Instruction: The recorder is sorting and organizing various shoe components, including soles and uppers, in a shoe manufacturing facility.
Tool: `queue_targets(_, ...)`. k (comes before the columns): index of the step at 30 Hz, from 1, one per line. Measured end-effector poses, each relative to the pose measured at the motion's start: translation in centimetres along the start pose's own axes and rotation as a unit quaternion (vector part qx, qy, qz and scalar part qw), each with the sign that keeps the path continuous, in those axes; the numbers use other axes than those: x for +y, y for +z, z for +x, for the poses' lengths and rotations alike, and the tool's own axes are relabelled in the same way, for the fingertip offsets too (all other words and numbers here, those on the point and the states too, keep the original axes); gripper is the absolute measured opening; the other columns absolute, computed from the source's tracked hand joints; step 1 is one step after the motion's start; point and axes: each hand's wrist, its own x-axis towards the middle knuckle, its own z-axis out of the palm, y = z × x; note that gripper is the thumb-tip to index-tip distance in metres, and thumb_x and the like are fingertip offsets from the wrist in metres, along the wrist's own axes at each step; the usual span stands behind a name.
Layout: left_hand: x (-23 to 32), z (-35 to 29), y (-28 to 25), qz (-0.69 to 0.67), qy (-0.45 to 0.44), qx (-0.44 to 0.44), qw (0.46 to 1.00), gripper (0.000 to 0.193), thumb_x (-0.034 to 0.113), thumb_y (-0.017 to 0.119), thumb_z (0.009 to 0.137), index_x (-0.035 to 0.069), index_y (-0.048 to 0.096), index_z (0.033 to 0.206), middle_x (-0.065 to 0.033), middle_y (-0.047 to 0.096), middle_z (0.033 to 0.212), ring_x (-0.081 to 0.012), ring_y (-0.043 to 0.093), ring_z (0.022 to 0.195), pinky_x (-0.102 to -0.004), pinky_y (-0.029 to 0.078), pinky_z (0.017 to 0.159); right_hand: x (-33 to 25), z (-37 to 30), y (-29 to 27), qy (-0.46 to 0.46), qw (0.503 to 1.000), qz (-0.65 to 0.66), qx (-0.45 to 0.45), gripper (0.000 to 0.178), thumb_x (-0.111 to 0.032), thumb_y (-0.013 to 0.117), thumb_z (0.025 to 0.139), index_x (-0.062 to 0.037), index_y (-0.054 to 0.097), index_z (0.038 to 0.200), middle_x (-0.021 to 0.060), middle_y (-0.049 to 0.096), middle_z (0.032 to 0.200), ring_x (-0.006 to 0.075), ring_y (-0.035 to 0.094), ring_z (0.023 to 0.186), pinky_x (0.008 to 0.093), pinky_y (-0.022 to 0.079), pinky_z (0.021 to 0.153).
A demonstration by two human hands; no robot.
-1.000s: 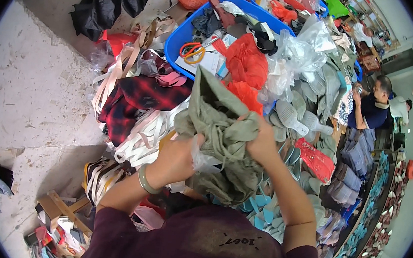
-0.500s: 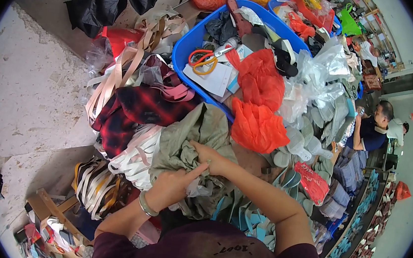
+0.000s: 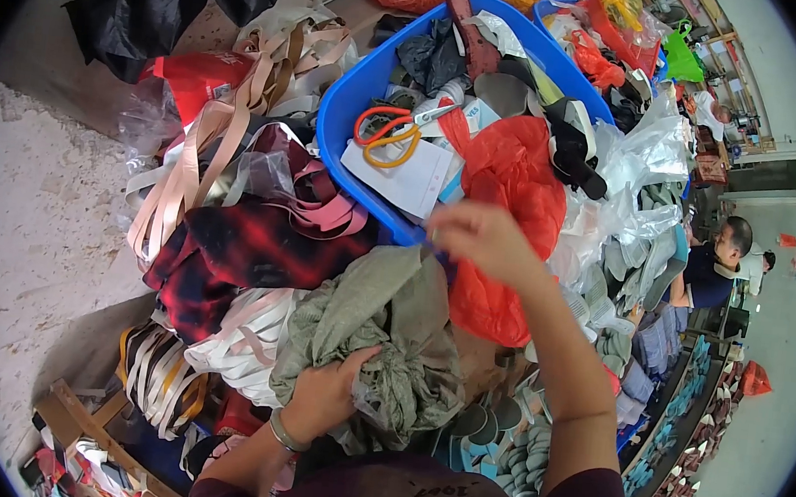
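Note:
A grey-green woven sack (image 3: 382, 314) sits crumpled in front of me. My left hand (image 3: 328, 393), with a bangle at its wrist, is closed on the sack's near side, where a bit of clear plastic shows. At the sack's far upper edge, my right hand (image 3: 480, 242) is raised with its fingers pinched together. A peak of the fabric reaches up to these fingertips, though slight blur softens the contact. Just beyond the right hand is a red plastic bag (image 3: 515, 178), hanging over the rim of a blue bin (image 3: 332, 113).
Orange-handled scissors (image 3: 399, 134) lie on white paper in the bin. Left of the sack are red-and-black plaid cloth (image 3: 254, 254), white straps (image 3: 250, 340) and pink straps (image 3: 200, 162). Grey soles (image 3: 527, 453) lie to the right. A person (image 3: 713, 264) works at the far right.
My right hand has moved up and away from my left hand, to the sack's far edge. The left hand has shifted slightly down, and the sack's upper part is lifted. The view has shifted slightly.

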Motion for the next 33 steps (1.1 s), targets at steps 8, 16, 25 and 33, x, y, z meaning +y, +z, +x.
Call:
queue_targets(8,-0.6,0.5,0.7,-0.002,0.005,-0.011,1.000,0.059,0.023,0.070,0.071,0.023,0.050,0.127,-0.0106,0.064,0.070,-0.0292,0.064,0.063,-0.0389,0.049,0.054,8.6,18.4,-12.0,-0.022,0.908,-0.297,0.294,0.064,-0.021,0.073,0.070,0.0021,0.049,0.125,0.0260,0.056,0.118,0.0364,0.056,0.110,0.0412,0.045,0.092)
queue_targets(16,-0.7,1.1,0.1,-0.012,-0.002,-0.016,1.000,0.057,0.026,0.071,0.070,0.024,0.054,0.124,-0.0086,0.062,0.066,-0.0268,0.064,0.061,-0.0384,0.048,0.053,10.5,16.5,-15.1,-0.018,0.897,-0.401,0.183,0.082,-0.025,0.082,0.058,0.0026,0.048,0.127,0.0235,0.056,0.122,0.0345,0.054,0.113,0.0361,0.041,0.097)
queue_targets(25,-0.9,1.5,0.2,-0.004,0.026,0.005,1.000,0.061,0.020,0.067,0.068,0.027,0.053,0.127,-0.0062,0.057,0.060,-0.0251,0.060,0.051,-0.0368,0.048,0.046,6.1,6.9,-15.2,0.037,0.957,-0.231,0.171,0.060,-0.012,0.078,0.065,-0.0027,0.053,0.119,0.0141,0.065,0.099,0.0222,0.061,0.094,0.0310,0.045,0.085)
queue_targets(33,-1.2,1.4,0.6,-0.020,0.034,0.006,0.999,0.060,0.021,0.067,0.069,0.026,0.053,0.127,-0.0066,0.057,0.060,-0.0252,0.059,0.051,-0.0368,0.047,0.046,8.5,1.8,-14.0,0.024,0.991,-0.062,0.120,0.025,0.004,0.069,0.071,-0.0064,0.059,0.091,-0.0037,0.060,0.086,0.0074,0.055,0.081,0.0237,0.045,0.077)
